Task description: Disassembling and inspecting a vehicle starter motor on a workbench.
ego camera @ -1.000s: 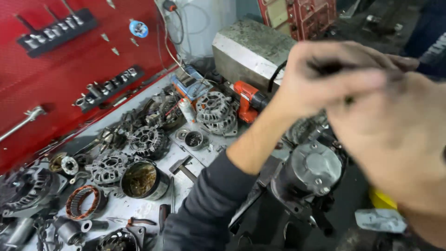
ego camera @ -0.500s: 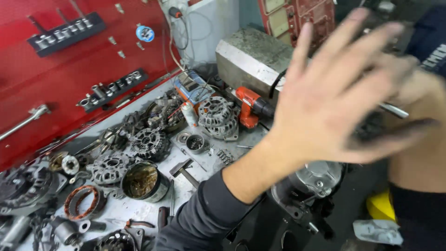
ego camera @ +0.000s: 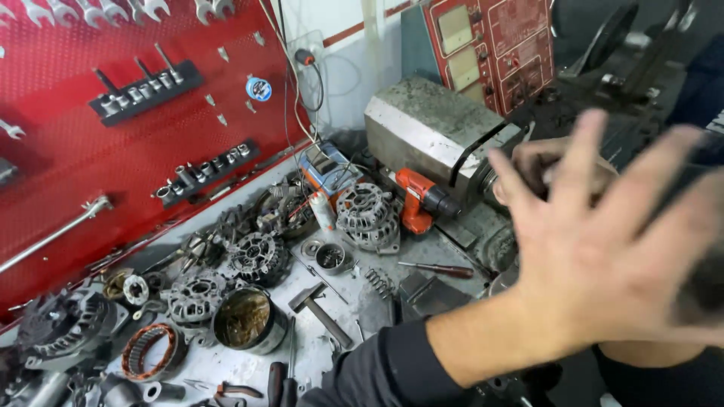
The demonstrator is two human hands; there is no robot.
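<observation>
A red pegboard tool wall (ego camera: 113, 151) fills the left, hung with chrome wrenches and two black socket rails (ego camera: 143, 90). Below it, a grey metal workbench (ego camera: 339, 301) is crowded with dismantled alternator parts. Left of the round open metal can (ego camera: 249, 320) lie a copper-wound stator ring (ego camera: 147, 350) and a grey ribbed alternator housing (ego camera: 64, 324). The can itself holds a dark brownish residue; what it is cannot be told. Just right of the can rests a small steel hammer (ego camera: 323, 309), and further right a silver finned alternator body (ego camera: 367, 217) sits touching an orange-and-black cordless drill (ego camera: 421, 197). A red-handled screwdriver (ego camera: 437, 268) lies on the bench right of the hammer. Behind the drill stands a boxy grey steel machine block (ego camera: 434, 132).

The left hand (ego camera: 603, 249), on a dark-sleeved forearm, is raised flat in front of the camera, fingers spread and blurred, holding nothing and hiding the bench behind it. The right hand (ego camera: 554, 169) shows only partly behind it, right of the machine block, fingers curled; whether it grips anything cannot be told.
</observation>
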